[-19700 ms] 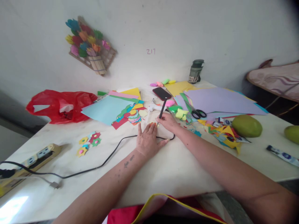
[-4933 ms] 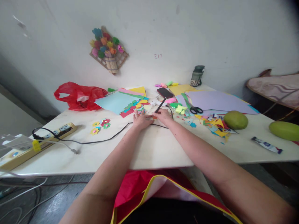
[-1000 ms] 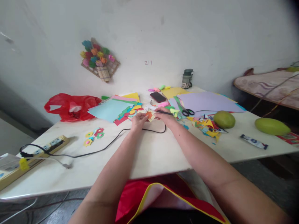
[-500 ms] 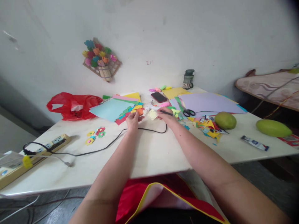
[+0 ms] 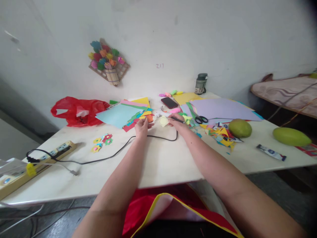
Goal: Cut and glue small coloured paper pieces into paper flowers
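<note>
"So, what does the left hand [image 5: 142, 127] have?"

"Thumb and fingers pinch an orange paper cutout [image 5: 150, 118], just above the tabletop [image 5: 170, 158], beside the heap of coloured paper pieces [image 5: 133, 121]."

"And the right hand [image 5: 176, 123]?"

"Its fingers close around a black pen [image 5: 178, 120], which lies slantwise across them. The fingertips are right by a pale yellow paper cutout [image 5: 163, 121], between the two hands; whether they touch it, I cannot tell."

"What's nearby?"

"A white glue gun [image 5: 160, 114] beyond the pale cutout, partly hidden, with a smartphone [image 5: 169, 102] behind it. Black-handled scissors [image 5: 201, 119] rest to the right, near the purple sheet [image 5: 218, 108]. A black cord [image 5: 116, 152] curves over the tabletop on the near side of the hands."

"Any finished-looking flowers?"

"Yes, a cluster of small paper flowers [image 5: 107, 138], red, green and yellow, well to the left, near the power strip [image 5: 47, 162]."
</note>
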Action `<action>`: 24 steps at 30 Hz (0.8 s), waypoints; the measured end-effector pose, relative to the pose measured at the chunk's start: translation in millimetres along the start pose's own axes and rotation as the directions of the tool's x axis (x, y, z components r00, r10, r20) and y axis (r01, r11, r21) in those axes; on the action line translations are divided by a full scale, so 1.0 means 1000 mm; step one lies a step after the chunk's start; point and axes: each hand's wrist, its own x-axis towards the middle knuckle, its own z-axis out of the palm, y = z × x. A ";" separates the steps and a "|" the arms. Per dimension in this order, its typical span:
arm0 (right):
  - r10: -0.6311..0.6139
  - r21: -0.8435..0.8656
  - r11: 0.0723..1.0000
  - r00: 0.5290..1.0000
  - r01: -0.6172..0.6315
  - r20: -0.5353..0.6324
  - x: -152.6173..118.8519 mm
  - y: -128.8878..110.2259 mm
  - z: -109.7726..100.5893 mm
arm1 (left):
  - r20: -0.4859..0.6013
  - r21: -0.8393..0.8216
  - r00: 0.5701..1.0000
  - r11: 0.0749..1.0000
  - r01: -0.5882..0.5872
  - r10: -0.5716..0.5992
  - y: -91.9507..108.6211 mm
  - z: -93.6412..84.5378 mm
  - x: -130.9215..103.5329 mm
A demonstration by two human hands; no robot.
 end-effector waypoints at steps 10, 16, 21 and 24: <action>-0.004 -0.003 1.000 1.000 0.004 -0.027 -0.003 -0.001 -0.003 | 0.026 0.036 0.998 0.998 0.051 -0.052 0.005 0.003 -0.005; -0.042 -0.020 0.999 0.998 0.041 -0.049 -0.002 -0.002 -0.004 | 0.035 0.038 0.998 0.998 0.051 -0.053 0.004 0.003 -0.006; -0.097 -0.095 0.991 0.994 0.092 -0.046 -0.003 -0.001 -0.006 | 0.027 0.031 0.999 0.999 0.026 -0.027 0.005 0.003 -0.007; -0.122 -0.146 0.983 0.991 0.114 -0.049 -0.004 -0.002 -0.005 | 0.017 0.030 0.999 0.999 0.032 -0.032 0.006 0.002 -0.006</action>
